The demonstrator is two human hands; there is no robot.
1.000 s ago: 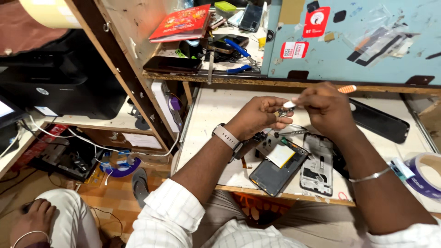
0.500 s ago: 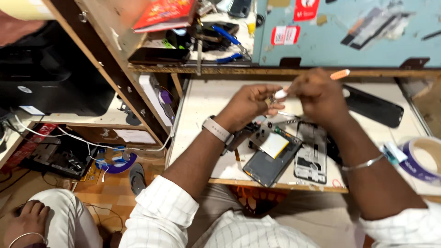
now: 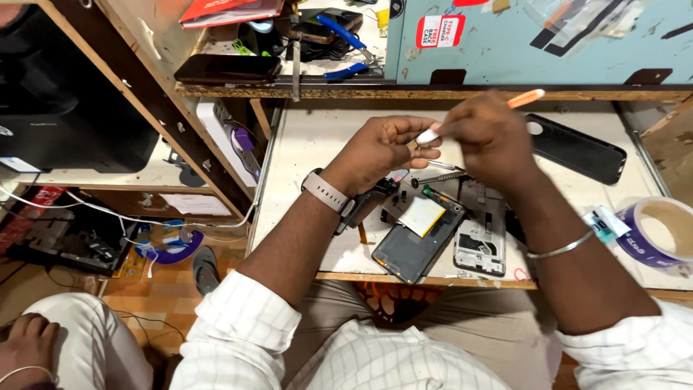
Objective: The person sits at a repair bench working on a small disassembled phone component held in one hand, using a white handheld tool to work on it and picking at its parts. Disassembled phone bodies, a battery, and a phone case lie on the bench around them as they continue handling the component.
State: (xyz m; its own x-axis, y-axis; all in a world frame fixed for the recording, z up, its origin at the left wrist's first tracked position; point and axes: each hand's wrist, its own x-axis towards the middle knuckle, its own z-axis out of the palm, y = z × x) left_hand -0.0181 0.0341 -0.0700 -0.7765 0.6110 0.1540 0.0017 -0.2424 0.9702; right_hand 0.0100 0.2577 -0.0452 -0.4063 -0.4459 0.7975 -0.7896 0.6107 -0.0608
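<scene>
Orange-tipped tool (image 3: 525, 98) pinched in my right hand (image 3: 487, 133); left hand (image 3: 382, 148) grips its white tip. Opened phone (image 3: 417, 242) lies at six o'clock on the desk (image 3: 310, 144), still apart.

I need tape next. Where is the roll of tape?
In the head view the roll of tape lies at the table's far right edge, right of the right hand, below the black phone case.

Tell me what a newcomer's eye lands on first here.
First the two hands, left hand and right hand, meeting mid-frame over the workbench, pinching a slim orange-tipped tool. Just below lies an opened phone with its loose back panel beside it. A tape roll sits at the right edge.
</scene>
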